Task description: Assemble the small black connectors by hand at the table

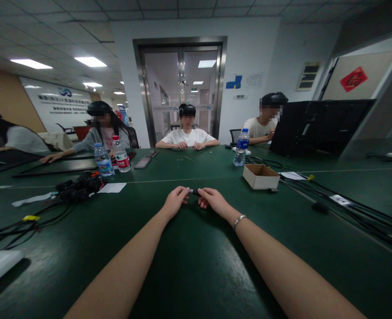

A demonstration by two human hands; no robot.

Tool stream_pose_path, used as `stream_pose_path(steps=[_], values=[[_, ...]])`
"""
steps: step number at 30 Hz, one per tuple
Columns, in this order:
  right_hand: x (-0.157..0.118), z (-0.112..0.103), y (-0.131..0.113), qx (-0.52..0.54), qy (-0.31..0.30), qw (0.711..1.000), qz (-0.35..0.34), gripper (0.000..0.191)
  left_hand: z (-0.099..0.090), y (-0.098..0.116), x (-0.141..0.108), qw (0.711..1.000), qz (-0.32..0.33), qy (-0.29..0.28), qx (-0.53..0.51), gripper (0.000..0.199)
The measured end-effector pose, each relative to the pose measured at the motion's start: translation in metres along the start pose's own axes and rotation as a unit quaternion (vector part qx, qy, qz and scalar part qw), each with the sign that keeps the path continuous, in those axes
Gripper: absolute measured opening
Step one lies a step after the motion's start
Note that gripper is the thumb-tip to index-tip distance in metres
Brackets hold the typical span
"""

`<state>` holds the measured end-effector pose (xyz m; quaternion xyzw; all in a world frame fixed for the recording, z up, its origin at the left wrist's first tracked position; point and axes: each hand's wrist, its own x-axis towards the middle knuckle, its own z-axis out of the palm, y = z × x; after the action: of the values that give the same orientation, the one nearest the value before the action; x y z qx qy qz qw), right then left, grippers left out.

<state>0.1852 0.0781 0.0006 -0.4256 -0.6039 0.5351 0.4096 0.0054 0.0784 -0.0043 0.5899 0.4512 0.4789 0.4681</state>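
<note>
A small dark, pen-like object (194, 192) with a lighter grey left end is held level just above the green table (189, 248). My left hand (177, 200) pinches its grey end between thumb and fingers. On the other side, my right hand (215, 201) grips the dark end, its lower fingers curled; a silver bracelet (238, 221) circles that wrist. The two hands are a short gap apart, in the middle of the view. What exactly the object is cannot be made out.
An open box (261, 177) and a water bottle (241, 148) stand right of centre. Black cables (352, 206) run along the right. Two bottles, white paper (112, 188) and a black cable bundle (79, 188) lie left. Several people sit around the table.
</note>
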Motion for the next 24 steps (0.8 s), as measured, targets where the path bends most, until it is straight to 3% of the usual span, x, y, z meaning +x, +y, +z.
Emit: stream_pose_path(steps=[5, 11, 21, 24], values=[[0.0005, -0.0003, 0.0007, -0.004, -0.002, 1.000, -0.005, 0.026, 0.0020, 0.0007, -0.0015, 1.000, -0.008, -0.004, 0.005, 0.040], [0.0002, 0.0007, 0.0002, 0.004, 0.000, 1.000, -0.001, 0.027, -0.0002, 0.0004, -0.0011, 1.000, 0.012, -0.019, 0.007, 0.024], [0.0022, -0.0002, 0.0028, -0.002, -0.005, 1.000, -0.009, 0.028, 0.0029, -0.0005, -0.0008, 1.000, -0.013, 0.009, 0.017, 0.043], [0.0019, -0.0007, 0.0032, -0.006, -0.005, 1.000, -0.010, 0.029, 0.0030, 0.0001, -0.0015, 0.999, -0.007, 0.004, 0.035, 0.040]])
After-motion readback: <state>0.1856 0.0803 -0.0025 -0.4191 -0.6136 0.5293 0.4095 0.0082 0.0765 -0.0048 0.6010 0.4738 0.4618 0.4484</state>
